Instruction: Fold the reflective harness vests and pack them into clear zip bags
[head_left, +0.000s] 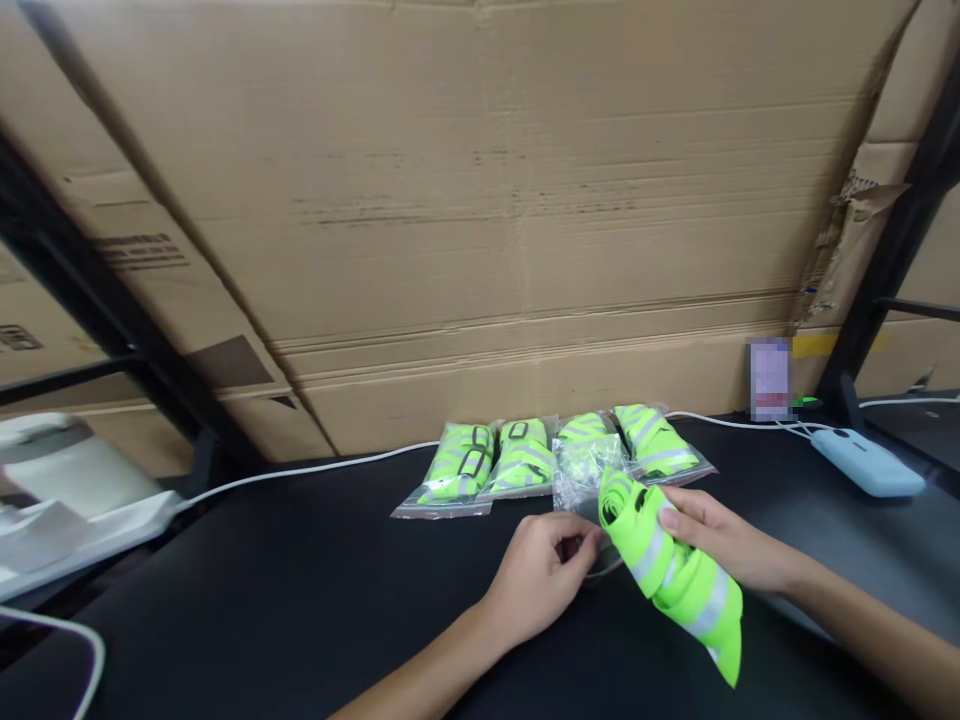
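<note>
My right hand (709, 530) grips a rolled neon-yellow reflective strap (667, 570) with silver bands, its loose end hanging down toward me. Close to the roll's left end, my left hand (544, 565) pinches the edge of a clear plastic bag (589, 470), which lies partly behind the roll. Beyond my hands lie several clear zip bags holding similar neon-yellow straps: a left bag (457, 465), one beside it (521, 458), and a right bag (660, 440). Black buckles show through some of them. The clear bag's opening is partly hidden by the roll and my fingers.
A cardboard wall (487, 220) backs the black table (300, 590). At the right sits a light-blue power bank (866, 462) near a blurred card (770, 378). A white power strip (97, 535) is at the left, with a white cable (300, 470) along the back.
</note>
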